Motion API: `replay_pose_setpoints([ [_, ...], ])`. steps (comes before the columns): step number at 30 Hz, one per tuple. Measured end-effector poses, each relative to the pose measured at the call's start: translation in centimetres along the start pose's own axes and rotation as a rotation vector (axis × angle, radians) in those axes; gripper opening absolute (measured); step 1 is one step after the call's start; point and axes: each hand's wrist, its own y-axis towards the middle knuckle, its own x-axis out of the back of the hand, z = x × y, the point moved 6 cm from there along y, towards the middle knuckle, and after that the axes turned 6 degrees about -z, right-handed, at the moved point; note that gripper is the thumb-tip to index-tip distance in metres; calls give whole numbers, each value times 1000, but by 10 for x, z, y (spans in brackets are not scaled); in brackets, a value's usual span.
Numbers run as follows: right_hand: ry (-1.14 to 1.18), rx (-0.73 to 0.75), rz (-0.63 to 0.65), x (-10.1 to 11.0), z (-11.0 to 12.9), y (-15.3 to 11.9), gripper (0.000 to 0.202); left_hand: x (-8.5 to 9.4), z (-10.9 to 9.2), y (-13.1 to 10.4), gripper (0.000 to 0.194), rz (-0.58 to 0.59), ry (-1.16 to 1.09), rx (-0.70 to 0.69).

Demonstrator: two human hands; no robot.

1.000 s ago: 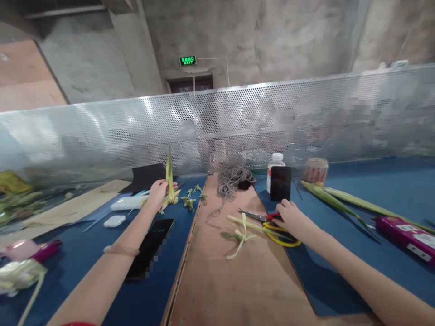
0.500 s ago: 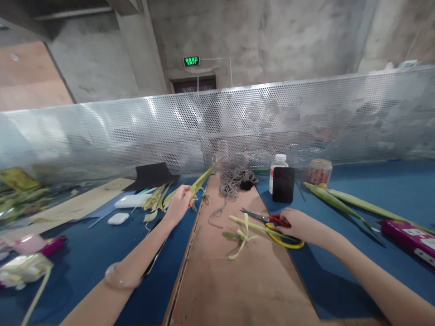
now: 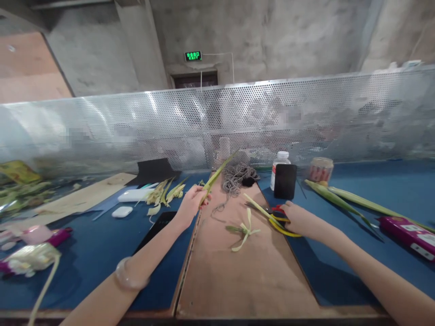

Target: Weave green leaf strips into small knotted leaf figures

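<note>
My left hand (image 3: 193, 203) pinches a long, pointed green corn husk leaf (image 3: 217, 175), its tip slanting up and away. Closed at the handles of the scissors (image 3: 277, 219), red and yellow, is my right hand (image 3: 297, 218). A pale husk strip (image 3: 256, 205) crosses the blades and runs toward the yellow loop; whether my right fingers also grip it I cannot tell. Between the hands, on the wooden board (image 3: 217, 276), lies a small knotted husk piece (image 3: 245, 231) with several arms. A heap of grey yarn (image 3: 238, 179) sits at the board's far end.
Husk scraps (image 3: 163, 192), a white case (image 3: 122, 212) and a dark phone (image 3: 159, 228) lie left. A bottle (image 3: 281, 158), a black upright object (image 3: 285, 181), a jar (image 3: 321, 170), long husk leaves (image 3: 340, 206) and a purple box (image 3: 408, 233) stand or lie right. Perforated metal screen (image 3: 251, 113) behind.
My left hand has moved right with the leaf, over the board's left edge. The pale strip has turned, its free end now farther away. My right hand stays at the scissors.
</note>
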Motion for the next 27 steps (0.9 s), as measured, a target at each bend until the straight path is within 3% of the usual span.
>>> replay_pose_setpoints([
  [12, -378, -23, -210, 36, 21, 5, 29, -9, 5, -9, 14, 74, -116, 66],
  [16, -434, -94, -318, 46, 22, 1, 21, -13, 6, -12, 12, 93, -111, 74],
  [27, -380, -115, -386, 32, 2, 10, 31, -21, 8, -17, 14, 149, -129, 77],
])
